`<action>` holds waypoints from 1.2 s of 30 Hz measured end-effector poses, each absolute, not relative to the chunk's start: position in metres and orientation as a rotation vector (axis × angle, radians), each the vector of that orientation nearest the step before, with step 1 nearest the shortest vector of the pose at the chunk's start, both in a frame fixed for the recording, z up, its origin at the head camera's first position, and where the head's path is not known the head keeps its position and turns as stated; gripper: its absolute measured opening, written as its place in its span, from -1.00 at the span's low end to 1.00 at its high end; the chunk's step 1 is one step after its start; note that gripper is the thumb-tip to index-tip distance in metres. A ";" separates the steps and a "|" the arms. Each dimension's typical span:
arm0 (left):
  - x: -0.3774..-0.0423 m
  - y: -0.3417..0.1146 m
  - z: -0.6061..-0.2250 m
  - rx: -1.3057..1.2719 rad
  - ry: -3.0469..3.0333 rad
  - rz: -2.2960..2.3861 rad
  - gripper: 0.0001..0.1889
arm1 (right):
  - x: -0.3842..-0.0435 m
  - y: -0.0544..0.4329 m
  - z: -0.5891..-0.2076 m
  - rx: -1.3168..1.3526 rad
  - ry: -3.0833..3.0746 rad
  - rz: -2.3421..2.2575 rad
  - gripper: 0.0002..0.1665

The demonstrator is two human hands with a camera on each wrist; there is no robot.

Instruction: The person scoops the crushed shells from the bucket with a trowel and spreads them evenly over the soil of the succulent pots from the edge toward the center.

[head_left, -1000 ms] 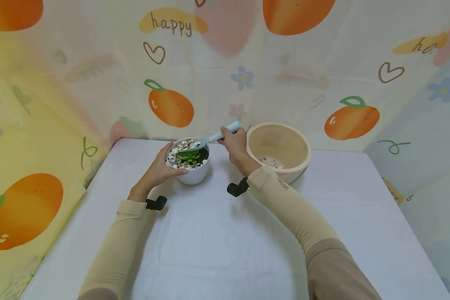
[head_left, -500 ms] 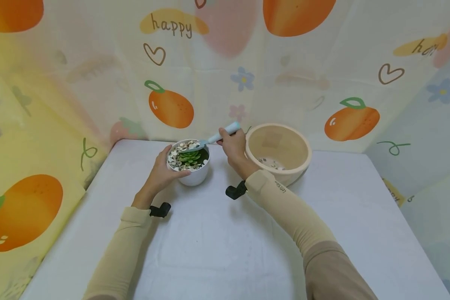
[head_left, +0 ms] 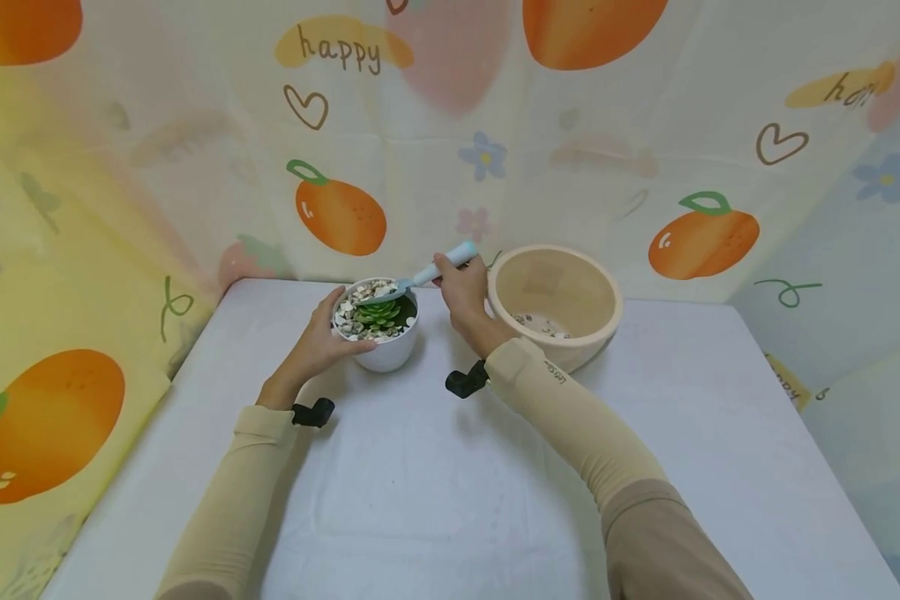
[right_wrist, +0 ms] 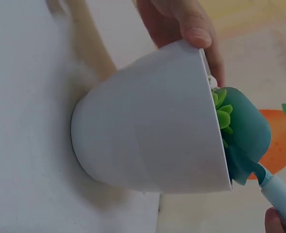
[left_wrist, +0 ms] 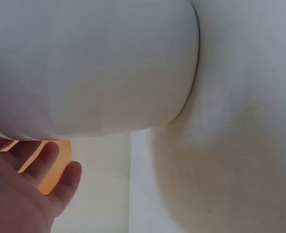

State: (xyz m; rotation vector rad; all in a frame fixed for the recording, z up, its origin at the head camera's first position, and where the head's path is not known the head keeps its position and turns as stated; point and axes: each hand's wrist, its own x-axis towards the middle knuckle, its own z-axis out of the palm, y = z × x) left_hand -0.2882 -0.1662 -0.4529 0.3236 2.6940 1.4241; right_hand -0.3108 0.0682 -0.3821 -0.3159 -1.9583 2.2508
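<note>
A white flowerpot [head_left: 386,358] stands on the table, holding a green succulent [head_left: 378,315], pale pebbles [head_left: 348,312] and a dark patch at the right. My left hand [head_left: 317,340] holds the pot from the left, thumb along the near rim and fingers round the far side. In the left wrist view the pot's white wall fills the upper left, above several fingers [left_wrist: 60,184]. My right hand [head_left: 465,292] grips the handle of a light blue trowel [head_left: 437,271]. Its blade [right_wrist: 247,131] lies over the pot's mouth beside the succulent, angled down to the left.
A large beige planter [head_left: 603,321] with a few pebbles on its bottom stands just right of my right hand. White cloth covers the table [head_left: 420,500]. A curtain printed with oranges [head_left: 341,217] hangs right behind the table's back edge.
My right hand and the trowel handle have shifted very slightly left. The blade stays at the pot's mouth, and my left hand keeps its hold on the flowerpot.
</note>
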 end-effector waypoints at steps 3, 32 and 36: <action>-0.288 -0.166 -0.454 0.316 2.685 1.444 0.21 | -0.311 0.067 -0.382 -0.287 -1.897 2.311 -0.52; -0.279 -0.162 -0.452 0.269 2.751 1.408 0.21 | -0.304 0.062 -0.379 -0.171 -2.080 2.051 -0.60; -0.286 -0.165 -0.450 0.329 2.695 1.438 0.22 | -0.304 0.062 -0.380 -0.143 -2.066 2.068 -0.61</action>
